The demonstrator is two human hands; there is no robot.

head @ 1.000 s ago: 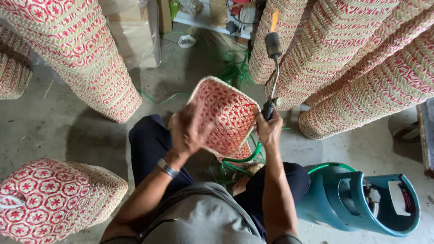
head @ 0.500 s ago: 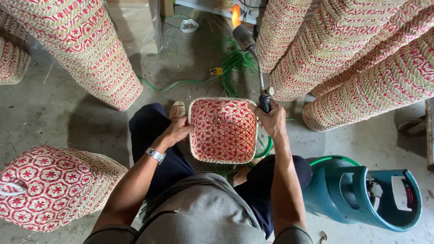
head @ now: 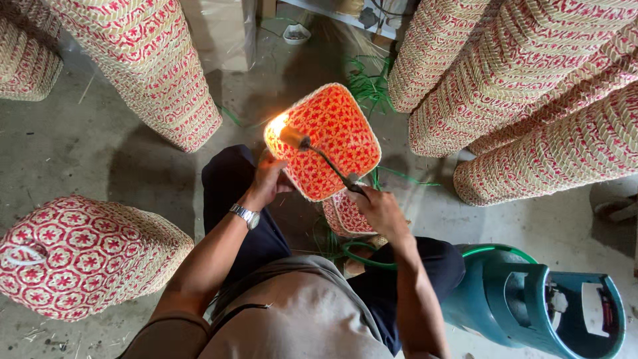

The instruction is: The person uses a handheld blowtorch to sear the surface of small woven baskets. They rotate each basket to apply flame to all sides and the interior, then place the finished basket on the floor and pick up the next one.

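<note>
My left hand [head: 269, 181], with a metal watch on its wrist, grips the lower left edge of a square red-and-cream woven basket [head: 332, 133], tilted with its patterned face up. My right hand [head: 380, 211] holds a gas torch [head: 325, 159] by its handle. The torch's thin black neck reaches across the basket's face. Its flame burns at the basket's upper left corner and lights the weave orange. A second woven basket [head: 349, 216] lies under my hands, between my knees.
Tall stacks of woven baskets [head: 153, 73] [head: 531, 86] stand left and right. Another lies on its side [head: 80, 256] at lower left. A teal gas cylinder [head: 538, 302] with a green hose [head: 359, 256] stands by my right knee. Green strands litter the concrete floor.
The torch has swung down from above the basket onto its face, flame now at the upper left corner. The basket has been tilted and lifted a little.
</note>
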